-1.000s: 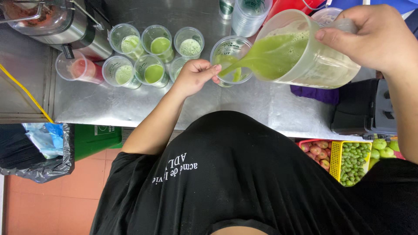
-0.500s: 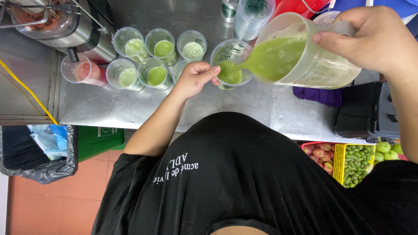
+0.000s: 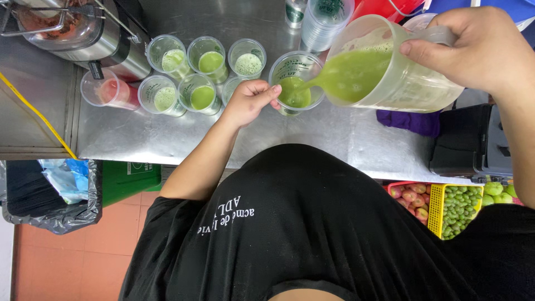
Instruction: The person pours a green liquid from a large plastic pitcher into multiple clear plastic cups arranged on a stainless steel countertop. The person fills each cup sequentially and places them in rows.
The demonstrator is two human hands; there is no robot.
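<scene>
Juice, thick and opaque green, runs in a smooth stream from the tilted pitcher [image 3: 390, 69] into the clear plastic cup [image 3: 296, 83] below its spout. Your right hand [image 3: 479, 47] wraps the pitcher's handle, fingers pressed together and curled tight around it; the pitcher is translucent, cloudy plastic, a wide cylinder with foam clinging to its inner wall. Your left hand [image 3: 248, 103] steadies the cup, fingers loosely curled with the thumb and fingertips touching its rim on the side away from the pitcher. The cup stands upright on the brushed steel tabletop [image 3: 167, 139], round, thin-walled, already partly filled.

Just beyond your left fingers sits a cluster of matching round cups [image 3: 209, 58], each holding a shallow layer of pale or bright green liquid, some frothy. Farther out from those fingers, one cup holds pink liquid [image 3: 108, 92], beside a shiny cylindrical metal machine [image 3: 95, 33]. Beneath your right fingers, past the pitcher, a soft purple cloth [image 3: 409, 121] lies crumpled on the steel. A stack of ribbed clear cups [image 3: 326, 22] stands beyond the pitcher's spout.
</scene>
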